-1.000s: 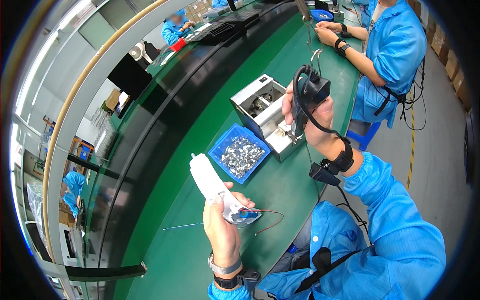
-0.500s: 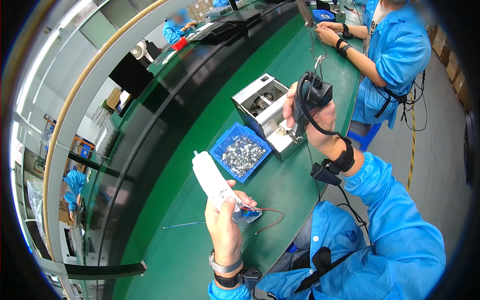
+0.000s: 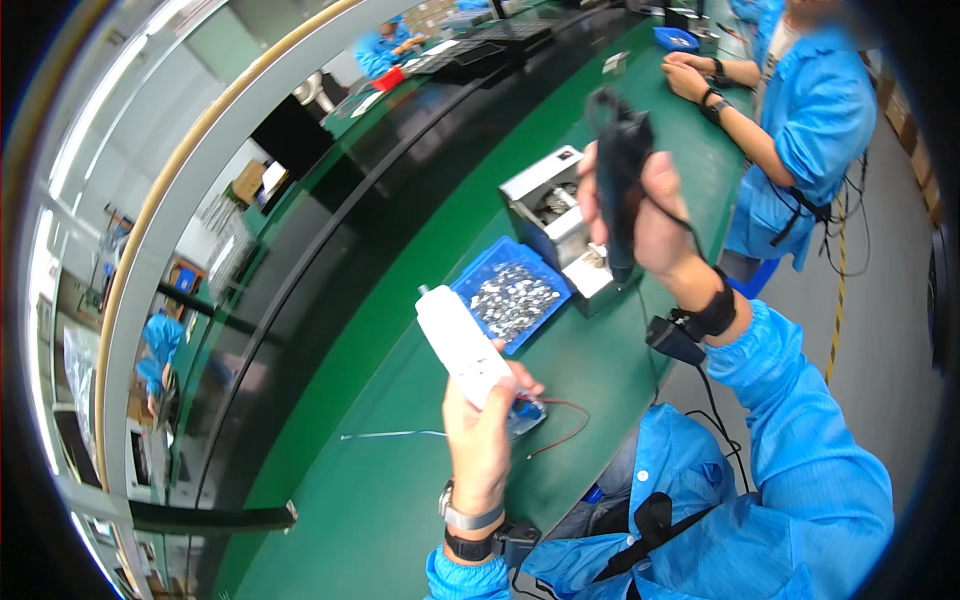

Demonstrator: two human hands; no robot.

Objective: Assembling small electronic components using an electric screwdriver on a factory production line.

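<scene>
In my left hand point(image 3: 478, 435) is a long white plastic housing point(image 3: 458, 335), tilted with its narrow tip toward the far left. My thumb and fingers close around its lower end. Thin red and dark wires point(image 3: 575, 405) trail from that end to the right, and a pale blue one point(image 3: 395, 435) stretches left. My right hand point(image 3: 660, 225) grips a black electric screwdriver point(image 3: 622, 175) held up above the bench, smeared by motion; its tip is hard to make out. Beneath that hand stands a metal box-shaped machine point(image 3: 533, 190), partly covered by my fingers.
A blue tray point(image 3: 480, 264) of small metal parts sits between the housing and the machine on the green bench point(image 3: 390, 500). Far right, a co-worker point(image 3: 815, 130) in blue sits with hands point(image 3: 690, 78) together near a small blue tray point(image 3: 676, 40). A dark conveyor belt point(image 3: 380, 190) runs along the left.
The whole view has shifted, so the bench things appear farther right. The screwdriver has swung more upright and moved up and away in my right hand. The housing remains in my left hand.
</scene>
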